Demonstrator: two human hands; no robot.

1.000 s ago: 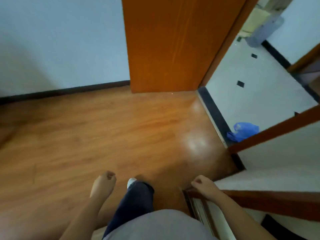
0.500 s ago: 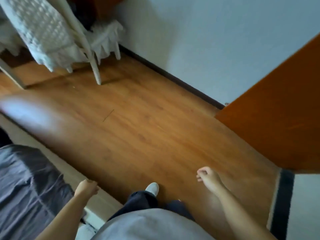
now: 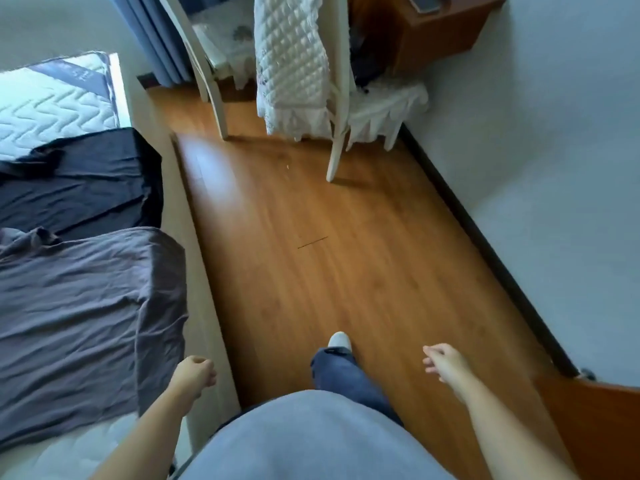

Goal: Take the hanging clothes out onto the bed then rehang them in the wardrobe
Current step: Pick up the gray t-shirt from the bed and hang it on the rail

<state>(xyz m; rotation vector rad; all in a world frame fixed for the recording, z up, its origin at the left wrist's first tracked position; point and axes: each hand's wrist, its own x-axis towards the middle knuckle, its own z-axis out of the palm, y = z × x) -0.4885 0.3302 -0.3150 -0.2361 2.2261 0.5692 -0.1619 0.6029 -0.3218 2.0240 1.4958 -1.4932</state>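
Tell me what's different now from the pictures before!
The person turned left, away from the doorway: the orange door slid to the bottom right corner, and the bed with dark clothes and the white chair came into view. The left hand and right hand kept swinging free, each grip empty.

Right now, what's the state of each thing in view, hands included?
Left hand: loosely curled, holding nothing.
Right hand: fingers relaxed, holding nothing.
Grey cloth: spread on the bed, wrinkled.
Dark cloth: spread on the bed, beyond the grey one.
Bed: mattress bare at the far end.
Chair: upright on the floor.
Quilted cover: draped over the chair back.
Curtain: hanging, gathered.
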